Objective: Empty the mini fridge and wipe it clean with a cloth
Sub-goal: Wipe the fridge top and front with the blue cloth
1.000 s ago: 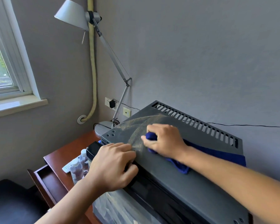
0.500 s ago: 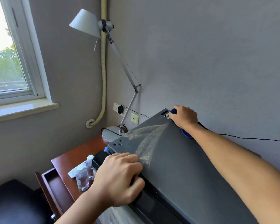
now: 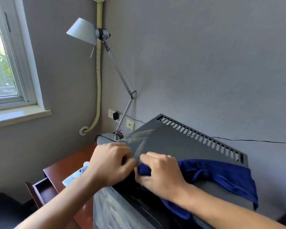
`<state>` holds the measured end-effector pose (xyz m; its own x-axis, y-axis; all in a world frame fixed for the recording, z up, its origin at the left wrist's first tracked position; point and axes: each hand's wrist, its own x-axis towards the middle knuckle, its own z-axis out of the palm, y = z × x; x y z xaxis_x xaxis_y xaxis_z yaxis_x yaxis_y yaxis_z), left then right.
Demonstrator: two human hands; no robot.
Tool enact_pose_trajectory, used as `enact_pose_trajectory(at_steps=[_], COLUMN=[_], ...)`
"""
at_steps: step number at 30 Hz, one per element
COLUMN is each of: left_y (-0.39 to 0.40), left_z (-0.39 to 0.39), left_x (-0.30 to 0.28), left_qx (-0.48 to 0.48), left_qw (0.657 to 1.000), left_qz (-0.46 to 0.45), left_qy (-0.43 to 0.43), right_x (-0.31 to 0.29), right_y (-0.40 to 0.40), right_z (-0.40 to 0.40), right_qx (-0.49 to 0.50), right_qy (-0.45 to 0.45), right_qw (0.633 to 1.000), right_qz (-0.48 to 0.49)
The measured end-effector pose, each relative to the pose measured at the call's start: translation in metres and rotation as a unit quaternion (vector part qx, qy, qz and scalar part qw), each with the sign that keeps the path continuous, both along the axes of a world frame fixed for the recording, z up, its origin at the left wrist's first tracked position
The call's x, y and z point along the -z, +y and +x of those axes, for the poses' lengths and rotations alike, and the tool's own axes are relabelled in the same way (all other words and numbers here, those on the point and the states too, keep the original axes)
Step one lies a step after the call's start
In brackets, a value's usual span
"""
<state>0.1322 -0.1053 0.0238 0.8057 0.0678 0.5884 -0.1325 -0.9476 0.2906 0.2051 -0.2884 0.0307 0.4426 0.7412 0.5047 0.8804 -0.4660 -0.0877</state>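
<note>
Both forearms reach forward, the right hand [image 3: 160, 172] bunching the blue cloth [image 3: 221, 176] on the mini fridge [image 3: 180, 142] top's front edge, the left hand [image 3: 111, 164] beside it curled, seemingly gripping that edge.

No text can be read anywhere — no labels, no numbers.
</note>
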Motion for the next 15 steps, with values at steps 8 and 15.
enact_pose_trajectory(at_steps=[8, 15], left_y=[0.013, 0.013], left_z=[0.022, 0.023], left_x=[0.014, 0.016], left_qx=[-0.097, -0.115], left_qw=[0.994, 0.993], left_qz=[0.015, 0.013], left_qy=[0.05, 0.033], right_x=[0.0, -0.007], right_y=[0.008, 0.065], right_z=[0.026, 0.135], right_qx=[-0.089, 0.036], right_qy=[-0.008, 0.053], right_qw=[0.996, 0.997], right_qz=[0.023, 0.035])
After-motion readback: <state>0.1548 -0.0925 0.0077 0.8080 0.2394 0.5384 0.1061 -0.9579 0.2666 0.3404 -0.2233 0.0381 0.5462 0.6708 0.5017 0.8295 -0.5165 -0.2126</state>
